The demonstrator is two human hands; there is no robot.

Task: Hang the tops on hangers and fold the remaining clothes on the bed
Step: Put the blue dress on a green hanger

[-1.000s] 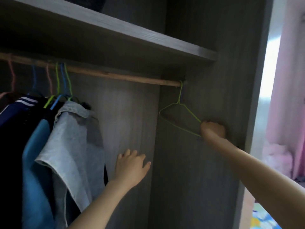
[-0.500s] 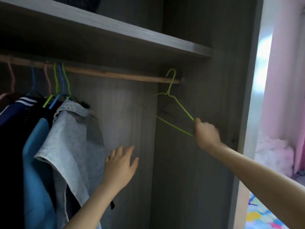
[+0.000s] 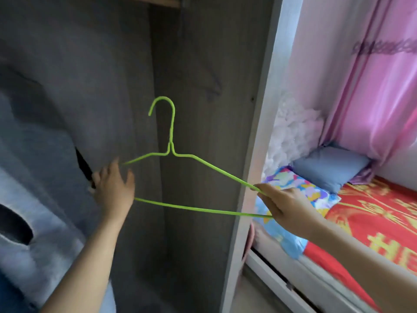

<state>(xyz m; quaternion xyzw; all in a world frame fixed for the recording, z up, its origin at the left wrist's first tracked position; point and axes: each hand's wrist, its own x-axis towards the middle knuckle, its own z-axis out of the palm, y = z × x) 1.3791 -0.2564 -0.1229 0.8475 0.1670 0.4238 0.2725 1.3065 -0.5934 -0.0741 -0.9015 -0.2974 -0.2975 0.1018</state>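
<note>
A green wire hanger (image 3: 172, 136) hangs free in the air in front of the open wardrobe, hook up. My right hand (image 3: 282, 206) pinches its right corner, where the sloping arm meets the bottom bar. My left hand (image 3: 112, 190) is open with spread fingers in front of the hanger's left end; whether it touches the wire I cannot tell. A grey top (image 3: 40, 199) hangs blurred at the left inside the wardrobe. The bed (image 3: 383, 222) with a red patterned cover lies to the right.
The wardrobe's side panel (image 3: 252, 154) stands between the hanger and the bed. A blue-grey pillow (image 3: 331, 168) and a colourful cloth (image 3: 293, 184) lie at the bed's head. Pink curtains (image 3: 361, 75) hang behind. The end of the wooden rail (image 3: 167, 2) shows at the top.
My right hand has lifted the green hanger off the rail and brought it down and out towards me. The view dropped and swung right, showing the bed. My left hand rose towards the hanger.
</note>
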